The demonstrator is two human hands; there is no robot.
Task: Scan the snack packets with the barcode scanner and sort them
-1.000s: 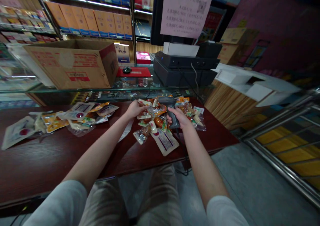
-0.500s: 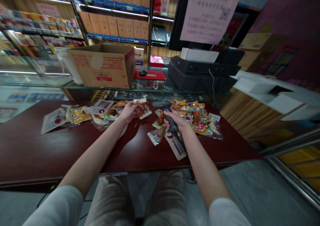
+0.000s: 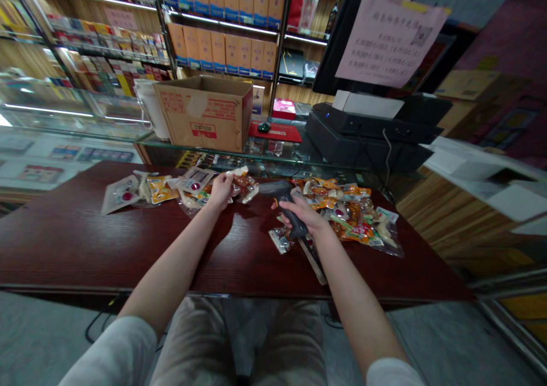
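Observation:
Pinched in my left hand (image 3: 221,191) is a clear snack packet (image 3: 245,187) with brown food inside, raised over the dark red table (image 3: 141,249). My right hand (image 3: 302,213) is wrapped round the grip of a black barcode scanner (image 3: 293,220). The scanner's head points left, close to the packet. Under and beside the right hand lie a small silvery packet (image 3: 281,241) and a pale packet, partly hidden. A heap of snack packets (image 3: 356,215) spreads to the right of that hand. More packets (image 3: 159,189) lie in a row left of my left hand.
Beyond the table runs a glass counter with an open cardboard box (image 3: 205,115), a red mat (image 3: 282,132) with a mouse, and a black cash drawer (image 3: 363,141). A monitor there carries a pink paper notice (image 3: 388,38). White boxes (image 3: 465,164) stand at the right; stocked shelves rise behind.
The view has turned a little left, so the scene sits further right. The held packet has tilted and the scanner's head has come nearer to it.

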